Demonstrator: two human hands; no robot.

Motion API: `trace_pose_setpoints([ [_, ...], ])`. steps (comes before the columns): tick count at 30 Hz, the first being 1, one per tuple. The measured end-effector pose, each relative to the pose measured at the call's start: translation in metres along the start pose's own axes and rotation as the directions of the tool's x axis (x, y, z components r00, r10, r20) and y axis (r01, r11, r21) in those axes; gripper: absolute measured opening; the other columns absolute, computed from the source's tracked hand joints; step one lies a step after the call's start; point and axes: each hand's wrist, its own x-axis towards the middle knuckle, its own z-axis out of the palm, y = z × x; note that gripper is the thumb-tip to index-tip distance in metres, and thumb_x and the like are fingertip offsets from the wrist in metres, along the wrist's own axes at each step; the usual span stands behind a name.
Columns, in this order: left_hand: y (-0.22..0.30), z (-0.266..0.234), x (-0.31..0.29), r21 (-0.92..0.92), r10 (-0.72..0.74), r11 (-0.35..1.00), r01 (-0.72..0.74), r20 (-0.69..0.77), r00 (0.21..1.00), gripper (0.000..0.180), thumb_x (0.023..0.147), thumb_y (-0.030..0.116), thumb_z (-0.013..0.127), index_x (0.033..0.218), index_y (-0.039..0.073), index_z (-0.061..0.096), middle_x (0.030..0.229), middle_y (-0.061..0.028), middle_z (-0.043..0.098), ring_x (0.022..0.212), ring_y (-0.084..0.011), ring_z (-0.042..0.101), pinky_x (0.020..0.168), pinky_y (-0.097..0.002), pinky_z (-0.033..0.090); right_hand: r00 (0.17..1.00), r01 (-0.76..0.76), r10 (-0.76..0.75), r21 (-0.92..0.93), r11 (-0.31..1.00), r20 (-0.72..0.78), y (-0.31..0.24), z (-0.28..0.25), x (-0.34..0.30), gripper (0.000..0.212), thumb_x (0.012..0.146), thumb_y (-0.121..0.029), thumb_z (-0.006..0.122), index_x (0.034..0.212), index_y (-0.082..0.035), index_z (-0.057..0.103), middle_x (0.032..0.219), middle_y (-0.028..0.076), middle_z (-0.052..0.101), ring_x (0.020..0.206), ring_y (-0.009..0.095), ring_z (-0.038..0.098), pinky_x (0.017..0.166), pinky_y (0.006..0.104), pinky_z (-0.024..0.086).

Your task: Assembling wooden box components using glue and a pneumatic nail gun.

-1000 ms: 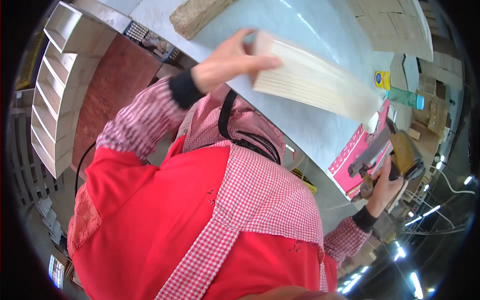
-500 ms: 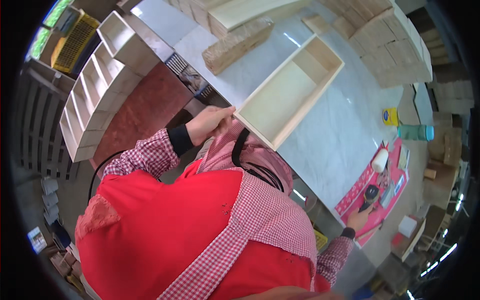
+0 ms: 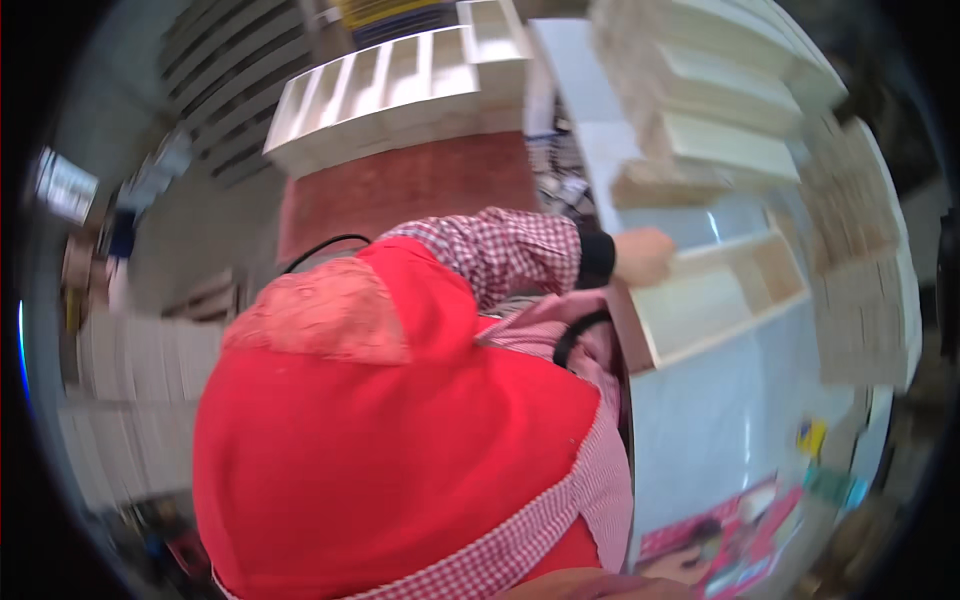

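Note:
A shallow, open wooden box (image 3: pixel 690 308) lies on the pale, glossy tabletop, its near end at the table edge close to my apron. My left hand (image 3: pixel 643 256) is closed over the near left corner of this box, its fingers blurred. Low in the picture, my right hand (image 3: pixel 678 566) is at the pink patterned mat (image 3: pixel 655 540), beside a dark-headed brush (image 3: pixel 708 530). Motion smears that hand, so whether it grips the brush cannot be made out.
Stacked wooden pieces (image 3: pixel 730 150) and a tall wrapped stack (image 3: pixel 860 290) stand beyond the box. Several open wooden boxes (image 3: pixel 400 75) sit in a row on a reddish board (image 3: pixel 420 185). A yellow can (image 3: pixel 810 437) and teal bottle (image 3: pixel 835 487) are at right.
My view has turned left, so the table and box appear rotated and the mat lower. My left hand stays at the box corner. My right hand remains by the brush, now blurred.

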Motion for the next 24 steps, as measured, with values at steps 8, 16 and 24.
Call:
trace_pose_setpoints([
  [8,-0.001,-0.146,-0.127,-0.422,-0.28,0.906,-0.018,-0.631,0.724,0.024,0.09,0.019,0.058,0.098,-0.003,0.063,0.078,-0.0196,0.066,0.069,-0.0214,0.063,0.066,-0.0365,0.052,0.999,0.004,0.012,0.295,0.956,-0.052,-0.026,0.038,0.056,0.032,0.095,-0.022,0.058,0.107,0.008,0.058,0.1,0.024,0.063,0.091,0.035,0.061,0.084,0.0415,0.05],
  [16,-0.25,-0.27,-0.193,-0.09,-0.338,0.658,0.748,-0.923,0.186,0.022,0.084,0.014,0.052,0.095,0.001,0.066,0.094,-0.0256,0.066,0.089,-0.0423,0.065,0.077,-0.0476,0.054,0.953,-0.049,0.013,0.113,0.992,0.303,-0.114,0.056,0.076,0.043,0.098,-0.027,0.052,0.127,0.004,0.055,0.12,0.022,0.061,0.11,0.029,0.06,0.096,0.0379,0.047],
  [24,-0.369,-0.302,-0.165,0.385,-0.708,0.119,0.915,-0.613,0.35,0.024,0.092,0.019,0.054,0.105,0.013,0.073,0.105,-0.0076,0.071,0.099,-0.0259,0.068,0.081,-0.0389,0.058,0.931,-0.005,-0.012,0.044,0.999,0.364,-0.142,0.091,0.107,0.039,0.097,-0.026,0.054,0.123,0.003,0.058,0.111,0.02,0.065,0.1,0.029,0.063,0.09,0.0366,0.05],
])
